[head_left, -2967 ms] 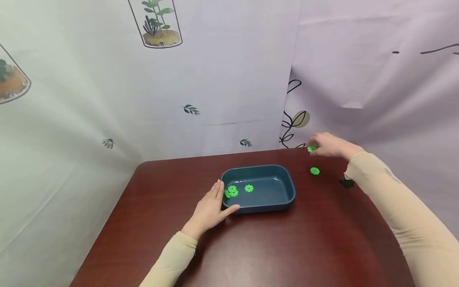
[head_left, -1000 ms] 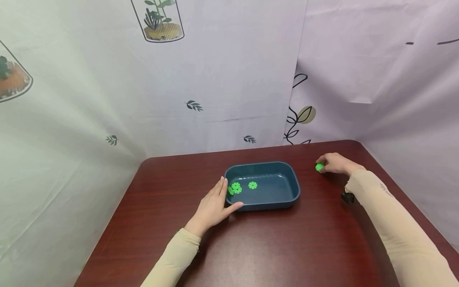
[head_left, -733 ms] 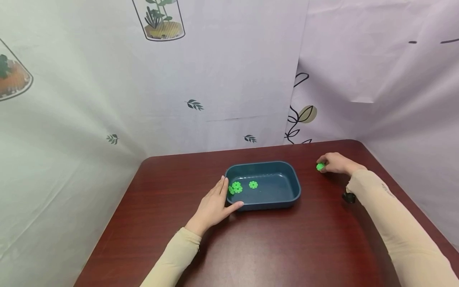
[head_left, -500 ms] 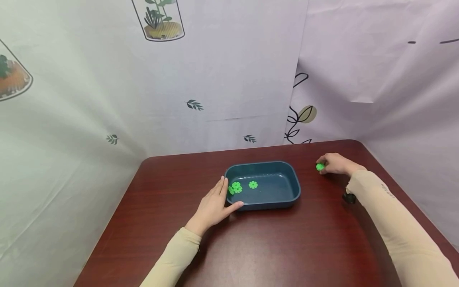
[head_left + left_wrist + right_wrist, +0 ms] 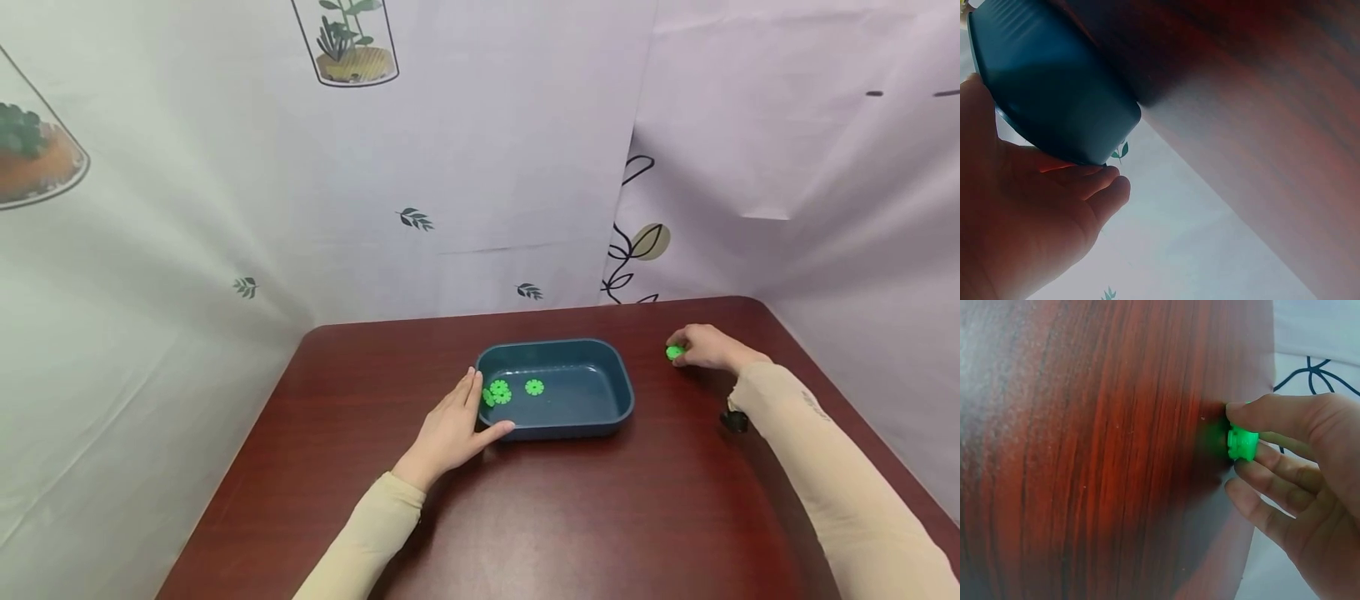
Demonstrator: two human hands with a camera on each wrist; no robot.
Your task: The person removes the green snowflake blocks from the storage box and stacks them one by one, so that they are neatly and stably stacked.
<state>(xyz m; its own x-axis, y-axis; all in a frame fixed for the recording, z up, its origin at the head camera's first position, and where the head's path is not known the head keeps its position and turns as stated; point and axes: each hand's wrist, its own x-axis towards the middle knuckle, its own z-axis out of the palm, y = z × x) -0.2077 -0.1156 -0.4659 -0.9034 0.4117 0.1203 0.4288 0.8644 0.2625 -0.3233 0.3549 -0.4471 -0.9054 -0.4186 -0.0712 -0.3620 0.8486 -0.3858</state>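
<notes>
Well, L hand [image 5: 447, 429] spread vs. tray [image 5: 581, 405]; R hand [image 5: 707, 347] pinches green disc [image 5: 674, 353].

The pieces [image 5: 534, 387] are bright green, the tray [image 5: 581, 402] dark teal, the table [image 5: 585, 517] streaked reddish brown, the backdrop [image 5: 495, 150] leaf-printed.

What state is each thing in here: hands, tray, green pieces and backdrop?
Tray: upright, open-topped, holding four green pieces.
Three green pieces: bunched at the tray's left end.
Single green piece: lying apart from those three.
Held green item: pinched; one piece or a stack, unclear.
Left hand: resting against the tray's left end.
Right hand: pinching the held item.
Backdrop: hanging, creased.
</notes>
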